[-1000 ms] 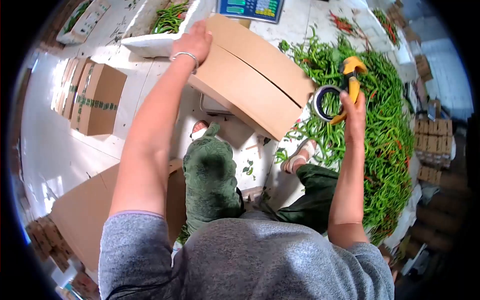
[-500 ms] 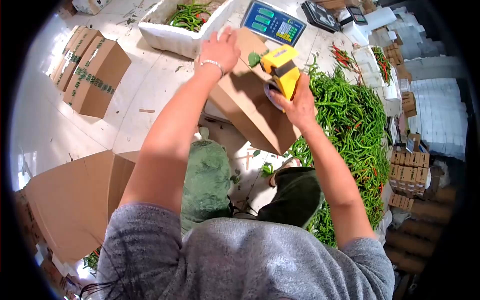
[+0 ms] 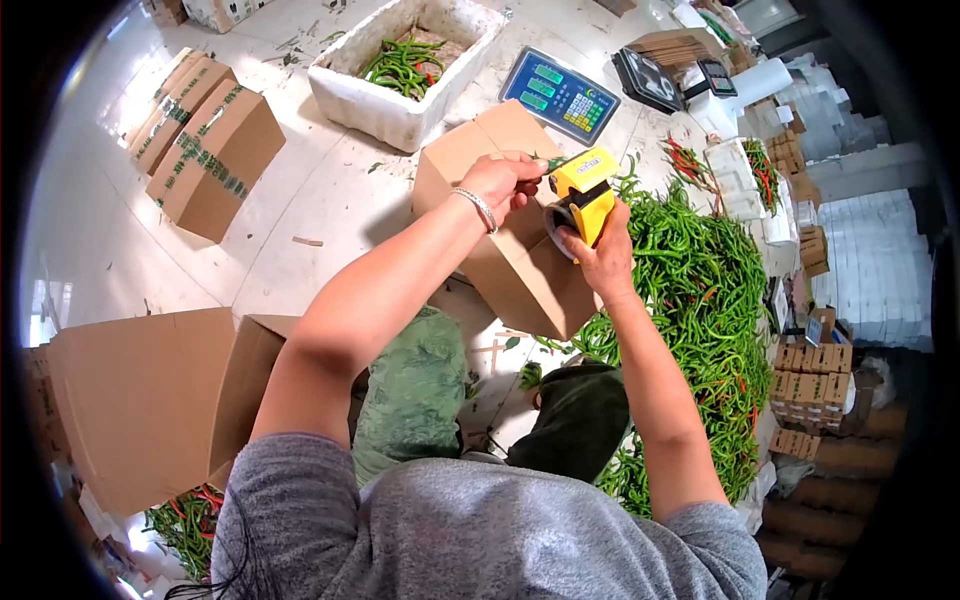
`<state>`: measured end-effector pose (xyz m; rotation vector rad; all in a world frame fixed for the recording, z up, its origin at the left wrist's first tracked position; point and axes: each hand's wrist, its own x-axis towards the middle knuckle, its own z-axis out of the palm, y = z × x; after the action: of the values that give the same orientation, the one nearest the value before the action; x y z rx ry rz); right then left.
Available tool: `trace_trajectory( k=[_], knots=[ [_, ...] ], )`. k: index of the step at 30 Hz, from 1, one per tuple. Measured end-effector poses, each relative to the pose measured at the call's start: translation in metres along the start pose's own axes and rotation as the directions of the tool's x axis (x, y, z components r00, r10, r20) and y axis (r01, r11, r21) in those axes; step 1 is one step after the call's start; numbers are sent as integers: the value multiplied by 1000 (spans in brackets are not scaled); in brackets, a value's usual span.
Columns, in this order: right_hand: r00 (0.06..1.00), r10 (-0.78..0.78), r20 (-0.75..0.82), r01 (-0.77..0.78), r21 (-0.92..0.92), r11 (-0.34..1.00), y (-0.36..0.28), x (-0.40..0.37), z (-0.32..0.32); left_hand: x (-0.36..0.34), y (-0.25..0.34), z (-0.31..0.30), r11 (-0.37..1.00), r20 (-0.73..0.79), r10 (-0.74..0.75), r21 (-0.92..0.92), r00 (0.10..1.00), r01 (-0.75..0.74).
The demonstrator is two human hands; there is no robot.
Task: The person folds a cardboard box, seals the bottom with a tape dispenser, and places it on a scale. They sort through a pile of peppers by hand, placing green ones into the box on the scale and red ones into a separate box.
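Observation:
My right hand (image 3: pixel 608 250) grips a yellow tape dispenser (image 3: pixel 592 205) by its handle, tilted over a closed cardboard box (image 3: pixel 470 150). The tape roll is partly covered by my fingers. My left hand (image 3: pixel 503 182), with a bracelet at the wrist, reaches across the box to the dispenser's front. Its thumb and forefinger pinch the green-marked tape end (image 3: pixel 546 163) beside the dispenser's mouth. Under both hands, the box stands on the floor in front of my legs.
A heap of green chilies (image 3: pixel 705 300) spreads along the right. Beyond the box are a white foam box (image 3: pixel 365 110) with chilies and a scale (image 3: pixel 560 92). Taped cartons (image 3: pixel 215 160) stand at left; an open carton (image 3: pixel 140 400) is at lower left.
My left hand has left the far end of the box and come right to the dispenser, its spread fingers now pinched. The dispenser sits slightly lower in view, still in my right hand.

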<state>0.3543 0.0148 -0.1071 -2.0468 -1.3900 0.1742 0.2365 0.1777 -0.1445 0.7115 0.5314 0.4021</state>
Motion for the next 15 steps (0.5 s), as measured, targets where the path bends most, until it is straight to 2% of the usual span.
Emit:
trace_trajectory(
  k=[2,3,5,6,8,9,10,11,13,15],
  knots=[
    [1000,-10,5,11,-34,999,-1,1,0,-4,14,9,966,-129,170,218,977,-139],
    [1000,16,6,-16,-17,1000,-1,0,1,-9,28,11,876,-217,334,430,917,-217],
    [999,21,-24,-19,52,998,-4,-4,-2,2,53,-27,742,-274,564,583,779,-332],
    [999,22,-37,-19,85,996,-4,-5,-4,-2,75,-53,841,-331,433,483,838,-243],
    [999,23,-34,-20,96,995,0,-6,-5,-5,103,-107,741,-426,481,664,766,-96],
    [999,13,-36,-9,107,994,7,-6,-2,9,87,-162,377,-331,681,923,654,75],
    [999,-3,-41,7,119,993,10,-4,1,9,78,-176,142,-234,753,970,615,195],
    [999,-15,-49,21,122,992,5,-3,2,10,70,-191,-82,-134,813,937,567,339],
    [998,-47,-49,51,74,996,4,0,2,-35,83,-136,-151,-137,805,894,577,423],
    [999,-31,-35,32,39,999,7,-1,1,-43,94,-93,-157,-160,697,917,699,366]
  ],
)
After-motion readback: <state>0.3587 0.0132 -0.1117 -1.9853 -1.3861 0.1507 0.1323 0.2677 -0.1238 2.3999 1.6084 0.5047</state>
